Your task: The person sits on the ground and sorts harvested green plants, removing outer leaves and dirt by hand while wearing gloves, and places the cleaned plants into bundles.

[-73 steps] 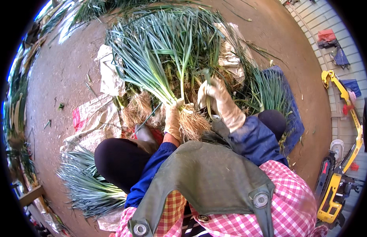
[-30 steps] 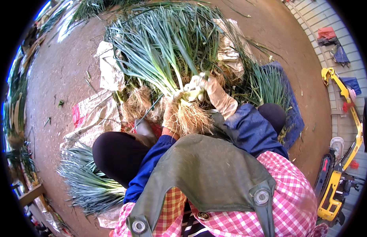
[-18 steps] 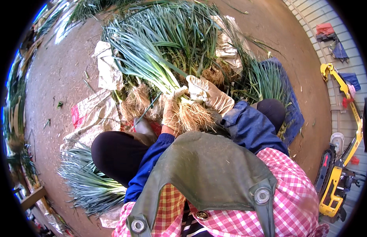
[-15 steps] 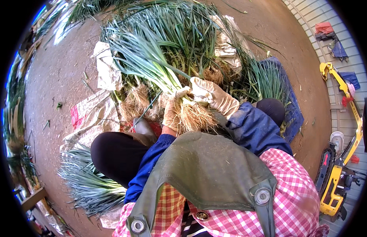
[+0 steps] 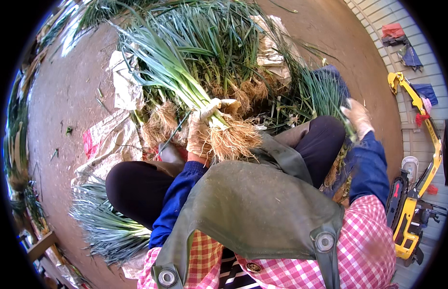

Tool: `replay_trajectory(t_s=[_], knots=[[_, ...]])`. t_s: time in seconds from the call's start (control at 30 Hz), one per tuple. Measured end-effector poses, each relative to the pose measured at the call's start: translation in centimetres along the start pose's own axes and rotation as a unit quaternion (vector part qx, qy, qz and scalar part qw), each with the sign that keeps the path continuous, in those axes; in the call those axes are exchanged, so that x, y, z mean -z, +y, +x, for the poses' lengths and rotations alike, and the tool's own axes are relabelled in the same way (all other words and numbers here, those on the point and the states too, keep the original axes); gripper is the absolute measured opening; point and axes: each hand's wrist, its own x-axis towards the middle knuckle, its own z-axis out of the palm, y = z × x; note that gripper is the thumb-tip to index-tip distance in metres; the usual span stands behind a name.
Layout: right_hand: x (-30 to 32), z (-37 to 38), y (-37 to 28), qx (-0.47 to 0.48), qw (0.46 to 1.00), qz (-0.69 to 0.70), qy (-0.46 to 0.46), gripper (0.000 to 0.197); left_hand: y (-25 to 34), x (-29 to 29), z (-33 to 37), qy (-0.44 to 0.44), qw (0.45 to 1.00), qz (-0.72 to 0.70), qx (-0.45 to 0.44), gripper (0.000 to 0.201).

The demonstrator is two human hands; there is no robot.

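My left hand (image 5: 199,132), in a pale work glove, is closed around the lower stalks of a bunch of green onions (image 5: 185,82). Their tangled tan roots (image 5: 232,139) hang toward my apron, and the leaves slant up to the left. My right hand (image 5: 359,118), also gloved, is out at the right beyond my knee. It lies at the edge of a smaller heap of thinner green onions (image 5: 325,94), beside a pale stalk. Its fingers are partly hidden and slightly blurred.
A large pile of green onions (image 5: 214,43) lies ahead on pale sacks (image 5: 125,79). Another bundle (image 5: 108,226) rests by my left knee. Blue sacking (image 5: 332,72) lies under the right heap. A yellow toy-like excavator (image 5: 409,226) stands at the far right.
My right hand has left the held bunch and swung right to the smaller heap. My left hand keeps the bunch, which has shifted slightly left.
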Motion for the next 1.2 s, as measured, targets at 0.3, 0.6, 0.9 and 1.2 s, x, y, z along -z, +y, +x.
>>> replay_trajectory(t_s=[0.3,0.6,0.9,1.2], knots=[[-6.8,-2.6,-28.0,0.409,0.796,0.321,-0.31,0.039,0.6,-0.2,-0.2,-0.027,0.992,0.119,0.022,0.042],[-10.8,-1.2,-29.7,0.405,0.842,0.189,-0.303,0.029,0.2,-0.6,-0.5,-0.047,0.986,0.15,0.054,0.024],[-22.8,-1.0,-25.5,0.314,0.853,0.143,-0.392,0.032,0.6,0.5,0.0,-0.069,0.983,0.17,-0.023,0.029],[-8.1,0.5,-26.0,0.299,0.81,0.41,-0.294,0.023,0.2,2.0,0.9,-0.034,0.989,0.127,0.067,0.034]])
